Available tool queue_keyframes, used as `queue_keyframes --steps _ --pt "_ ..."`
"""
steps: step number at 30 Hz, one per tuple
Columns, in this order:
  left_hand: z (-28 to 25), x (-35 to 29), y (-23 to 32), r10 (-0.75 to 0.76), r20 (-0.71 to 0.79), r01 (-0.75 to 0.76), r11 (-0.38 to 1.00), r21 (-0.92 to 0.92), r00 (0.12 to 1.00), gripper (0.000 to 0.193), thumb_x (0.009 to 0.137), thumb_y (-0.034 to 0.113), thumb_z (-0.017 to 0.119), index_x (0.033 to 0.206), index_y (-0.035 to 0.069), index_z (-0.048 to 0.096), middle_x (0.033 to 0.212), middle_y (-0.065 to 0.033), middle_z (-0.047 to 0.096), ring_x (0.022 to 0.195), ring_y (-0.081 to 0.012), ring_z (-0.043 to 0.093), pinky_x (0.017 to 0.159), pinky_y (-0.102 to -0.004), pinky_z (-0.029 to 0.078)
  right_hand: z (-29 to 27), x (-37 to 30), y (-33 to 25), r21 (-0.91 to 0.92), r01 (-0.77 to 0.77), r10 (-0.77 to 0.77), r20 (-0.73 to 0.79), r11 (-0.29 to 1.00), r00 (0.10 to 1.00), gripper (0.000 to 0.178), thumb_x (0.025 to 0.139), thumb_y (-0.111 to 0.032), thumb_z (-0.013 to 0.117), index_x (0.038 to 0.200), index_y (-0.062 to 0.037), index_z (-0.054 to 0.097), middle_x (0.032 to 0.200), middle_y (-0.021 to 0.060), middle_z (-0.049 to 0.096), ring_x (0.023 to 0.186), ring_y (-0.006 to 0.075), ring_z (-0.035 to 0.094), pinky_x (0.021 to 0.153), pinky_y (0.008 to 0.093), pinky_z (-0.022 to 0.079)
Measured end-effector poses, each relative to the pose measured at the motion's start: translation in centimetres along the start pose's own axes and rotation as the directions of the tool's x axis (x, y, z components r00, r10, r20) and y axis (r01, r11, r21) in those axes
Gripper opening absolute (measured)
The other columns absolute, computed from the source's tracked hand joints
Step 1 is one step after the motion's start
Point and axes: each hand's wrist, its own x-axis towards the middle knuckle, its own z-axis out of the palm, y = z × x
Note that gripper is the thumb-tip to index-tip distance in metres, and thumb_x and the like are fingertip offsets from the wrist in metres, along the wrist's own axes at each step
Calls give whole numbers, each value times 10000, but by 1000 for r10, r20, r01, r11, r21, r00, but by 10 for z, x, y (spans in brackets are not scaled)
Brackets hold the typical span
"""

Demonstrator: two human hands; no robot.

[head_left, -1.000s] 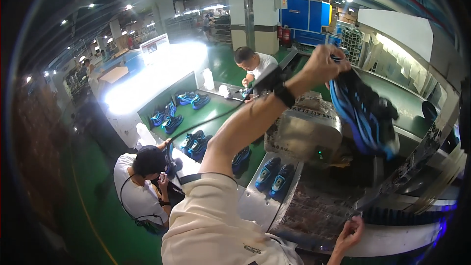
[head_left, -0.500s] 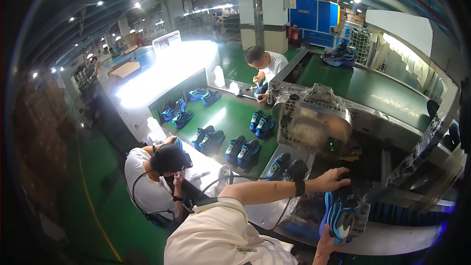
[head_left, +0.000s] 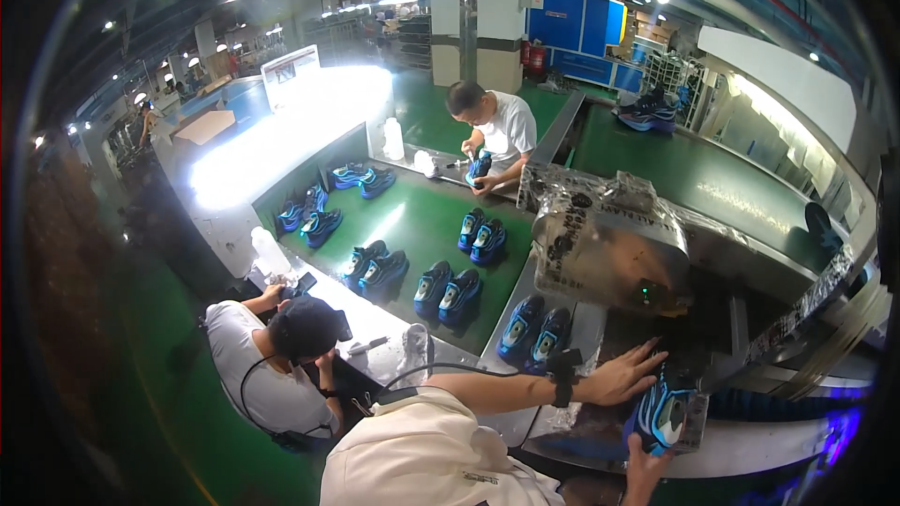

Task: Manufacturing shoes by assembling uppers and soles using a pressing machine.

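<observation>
A dark blue sneaker [head_left: 667, 422] with light blue trim and a pale patch is held upright at the lower right, beneath the plastic-wrapped machine housing. My right hand [head_left: 647, 464] grips its lower end from below. Beside its upper end, my left hand [head_left: 619, 377] lies palm down with fingers stretched; whether the fingertips touch the shoe I cannot tell. A matching pair of sneakers [head_left: 536, 335] stands on the metal surface left of my left hand.
Several sneaker pairs [head_left: 450, 290] stand on the green conveyor belt [head_left: 403, 215]. One co-worker [head_left: 492, 126] handles a shoe at the far side; another [head_left: 281, 365] bends over the near-left ledge. The wrapped housing [head_left: 609, 244] stands just ahead, and another sneaker pair [head_left: 649, 112] rests on the upper belt.
My left hand has come off the shoe's upper end and flattened out beside it. My right hand still holds the sneaker. The view has shifted, and the nearest pair now shows fully.
</observation>
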Motion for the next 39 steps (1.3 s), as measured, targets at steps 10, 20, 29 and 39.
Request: queue_keyframes --steps 10,20,29,39 --pt "8 -3 0 -11 -85 10 1000 -21 996 621 993 305 489 1496 12 272 1517 -352 189 1323 -501 358 1124 -478 315 -24 96 -127 40 -389 378 167 920 911 869 640 -152 763 1399 26 379 1089 188 627 1000 324 611 907 412 482" --pt "12 1 -3 -30 -39 26 996 -85 999 664 959 311 493 1508 25 253 1546 -345 108 1339 -528 304 1134 -518 276 3 113 -137 -389 -253 267 -18 886 964 642 543 -64 715 1155 23 542 1027 219 632 953 346 635 896 399 490" --pt "2 -4 2 -52 25 55 991 -120 998 674 959 315 490 1493 -20 251 1540 -326 165 1340 -524 303 1141 -520 269 3 108 -139 -467 -266 301 -1 843 954 617 719 -77 809 1280 -67 552 1104 146 665 1007 246 637 940 356 484" --pt "-2 -5 -2 -93 -84 66 957 -281 992 655 864 257 671 1416 13 415 1441 -277 408 1346 -442 386 1110 -478 340 17 101 -127 -316 -207 134 -238 926 962 607 620 -3 620 1221 -4 541 1067 168 621 1007 276 603 961 357 450"
